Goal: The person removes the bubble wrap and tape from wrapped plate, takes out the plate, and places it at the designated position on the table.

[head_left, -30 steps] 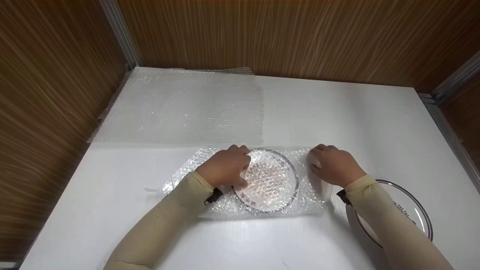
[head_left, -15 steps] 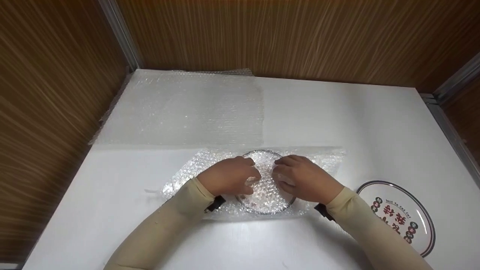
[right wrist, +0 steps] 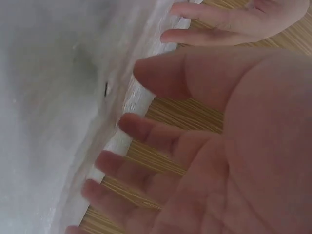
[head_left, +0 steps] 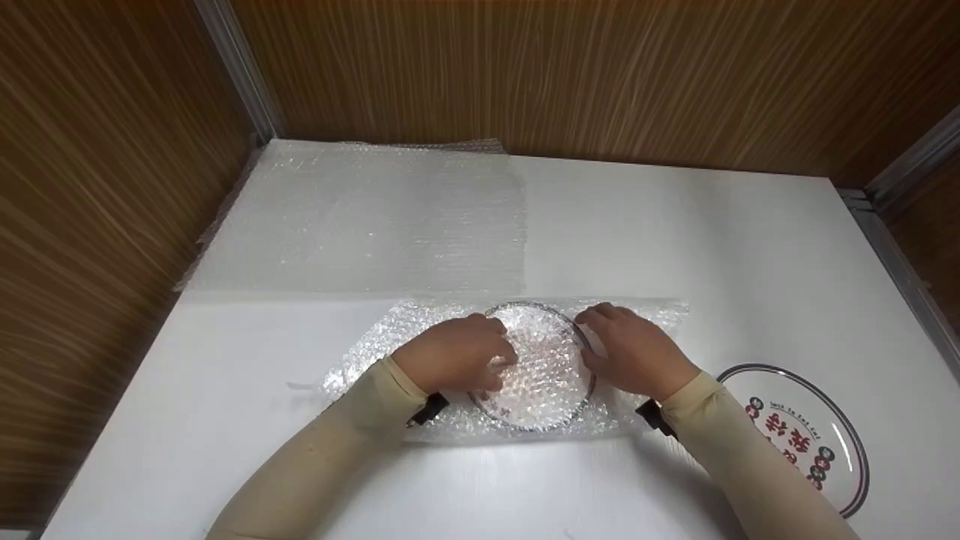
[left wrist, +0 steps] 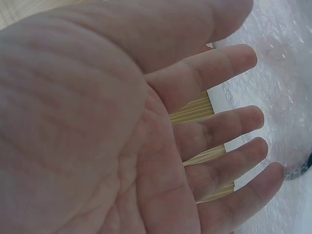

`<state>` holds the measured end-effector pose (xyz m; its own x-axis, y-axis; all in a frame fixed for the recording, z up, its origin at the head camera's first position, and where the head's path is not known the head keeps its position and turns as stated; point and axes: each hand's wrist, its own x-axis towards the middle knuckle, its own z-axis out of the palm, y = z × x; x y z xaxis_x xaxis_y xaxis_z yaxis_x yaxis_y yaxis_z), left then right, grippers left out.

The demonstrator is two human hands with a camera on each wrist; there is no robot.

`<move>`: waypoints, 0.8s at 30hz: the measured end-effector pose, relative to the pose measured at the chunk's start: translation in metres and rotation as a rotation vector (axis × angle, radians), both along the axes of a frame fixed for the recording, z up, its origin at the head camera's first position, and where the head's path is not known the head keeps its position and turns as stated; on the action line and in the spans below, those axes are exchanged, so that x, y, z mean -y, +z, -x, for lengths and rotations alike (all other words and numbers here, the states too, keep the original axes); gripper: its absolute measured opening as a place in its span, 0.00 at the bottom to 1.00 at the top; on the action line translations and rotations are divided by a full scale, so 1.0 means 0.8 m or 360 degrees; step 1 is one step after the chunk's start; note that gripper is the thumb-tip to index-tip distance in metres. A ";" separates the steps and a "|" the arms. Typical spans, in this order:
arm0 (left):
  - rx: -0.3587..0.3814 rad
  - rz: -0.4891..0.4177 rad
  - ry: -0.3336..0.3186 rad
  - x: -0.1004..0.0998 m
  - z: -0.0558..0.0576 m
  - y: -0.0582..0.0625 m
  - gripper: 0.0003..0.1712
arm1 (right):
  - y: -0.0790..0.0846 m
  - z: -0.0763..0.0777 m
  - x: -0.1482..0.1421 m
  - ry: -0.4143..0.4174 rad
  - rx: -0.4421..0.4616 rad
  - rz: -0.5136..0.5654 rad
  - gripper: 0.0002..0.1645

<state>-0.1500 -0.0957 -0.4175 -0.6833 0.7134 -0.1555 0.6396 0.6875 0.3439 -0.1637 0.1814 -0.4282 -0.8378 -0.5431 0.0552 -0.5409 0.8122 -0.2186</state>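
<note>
A round dark-rimmed plate (head_left: 541, 367) lies beneath a layer of clear bubble wrap (head_left: 367, 356) near the middle of the table. My left hand (head_left: 456, 352) rests on the wrap over the plate's left side, fingers spread and gently bent in the left wrist view. On the right side of the plate, my right hand (head_left: 637, 352) touches the wrap near the rim, with thumb and fingers apart. In the right wrist view the fingers of the right hand (right wrist: 214, 151) extend loosely toward the wrap's edge. Neither hand pinches anything that I can see.
Flat bubble wrap sheets (head_left: 352, 217) cover the table's back left. A second plate (head_left: 780, 405), with a dark rim and red printed characters, lies at the right, partly behind my right sleeve. Wood-grain panels (head_left: 525, 75) enclose the white table (head_left: 675, 225).
My right hand moved left from the wrap's right edge onto the plate, then slid slightly back to its right rim. The wrap's right end lies spread out. My left hand barely moved.
</note>
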 end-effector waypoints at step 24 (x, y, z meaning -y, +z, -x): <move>-0.0279 0.0140 0.0123 -0.035 -0.017 -0.010 0.24 | 0.034 -0.033 0.004 0.0500 0.0103 -0.0061 0.03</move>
<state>-0.1363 -0.0677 -0.4255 -0.7574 0.6468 -0.0891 0.6286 0.7593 0.1685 -0.1373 0.1782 -0.4008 -0.6300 -0.7764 -0.0182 -0.7525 0.6160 -0.2330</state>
